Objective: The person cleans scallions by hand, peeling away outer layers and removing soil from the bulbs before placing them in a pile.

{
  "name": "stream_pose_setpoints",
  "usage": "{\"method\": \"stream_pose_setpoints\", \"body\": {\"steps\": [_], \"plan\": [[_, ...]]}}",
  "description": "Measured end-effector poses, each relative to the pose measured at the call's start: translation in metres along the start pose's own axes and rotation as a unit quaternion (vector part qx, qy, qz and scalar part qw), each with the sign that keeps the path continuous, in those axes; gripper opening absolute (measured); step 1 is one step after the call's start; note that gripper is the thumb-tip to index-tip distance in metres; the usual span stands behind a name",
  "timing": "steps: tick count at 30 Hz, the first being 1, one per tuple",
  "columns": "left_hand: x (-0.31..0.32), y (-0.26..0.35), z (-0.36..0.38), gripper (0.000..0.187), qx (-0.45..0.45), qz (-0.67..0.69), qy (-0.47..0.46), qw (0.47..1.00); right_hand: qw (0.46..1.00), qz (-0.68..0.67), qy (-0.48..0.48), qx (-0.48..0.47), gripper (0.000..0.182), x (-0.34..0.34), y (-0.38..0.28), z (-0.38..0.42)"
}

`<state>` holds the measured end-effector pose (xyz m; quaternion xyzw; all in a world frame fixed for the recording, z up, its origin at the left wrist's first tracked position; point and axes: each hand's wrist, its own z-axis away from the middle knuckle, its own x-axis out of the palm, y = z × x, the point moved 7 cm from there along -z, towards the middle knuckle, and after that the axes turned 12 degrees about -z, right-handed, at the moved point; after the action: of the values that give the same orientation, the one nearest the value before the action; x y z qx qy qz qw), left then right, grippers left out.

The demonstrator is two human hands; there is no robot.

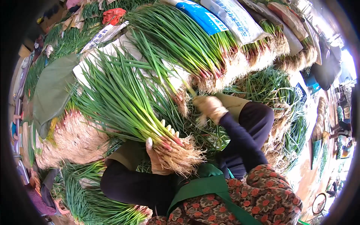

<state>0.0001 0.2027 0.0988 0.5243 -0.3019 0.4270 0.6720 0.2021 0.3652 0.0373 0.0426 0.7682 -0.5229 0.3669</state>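
A thick bunch of scallions [131,101] rests in my left hand [155,155], which is gloved and wrapped round the reddish bases from below. Its matted roots [180,157] hang over toward my lap, and the green leaves fan out to the upper left. My right hand [210,108], also gloved and slightly blurred, is closed on a thin yellowish scallion [192,91]. The stalk points up and left from the fingers, and a wisp of roots shows below them. Just left of that hand, a few loose scallions [176,93] lie with their roots toward me.
Large bundles of scallions [180,41] lie ahead, partly under blue and white plastic sacks [204,17]. Another root-heavy pile [75,138] sits at left beside a dark green cloth [54,90]. Loose leaves [258,88] cover the ground around my knees. A red bag [113,16] lies farther back.
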Motion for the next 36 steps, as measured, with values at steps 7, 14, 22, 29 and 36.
{"method": "stream_pose_setpoints", "body": {"steps": [7, 14, 22, 29, 36], "plan": [[-0.001, 0.000, -0.003, 0.085, -0.007, 0.017, -0.031, 0.999, 0.881, -0.034, 0.422, 0.210, 0.027, -0.339, 0.050, 0.188], [-0.003, 0.000, -0.003, 0.087, 0.003, 0.031, -0.035, 0.999, 0.892, 0.034, 0.328, 0.309, 0.048, -0.327, 0.046, 0.203], [0.007, 0.001, -0.001, 0.082, -0.012, 0.009, -0.018, 1.000, 0.877, -0.386, -0.043, 0.283, 0.033, 0.056, 0.056, -0.064], [0.001, -0.001, -0.008, 0.080, -0.004, 0.007, -0.055, 0.998, 0.840, -0.498, -0.015, 0.214, 0.027, 0.029, 0.015, -0.072], [0.000, -0.007, -0.006, 0.077, -0.030, 0.014, -0.028, 0.999, 0.827, -0.514, -0.089, 0.209, 0.029, 0.011, 0.006, -0.025]]}}
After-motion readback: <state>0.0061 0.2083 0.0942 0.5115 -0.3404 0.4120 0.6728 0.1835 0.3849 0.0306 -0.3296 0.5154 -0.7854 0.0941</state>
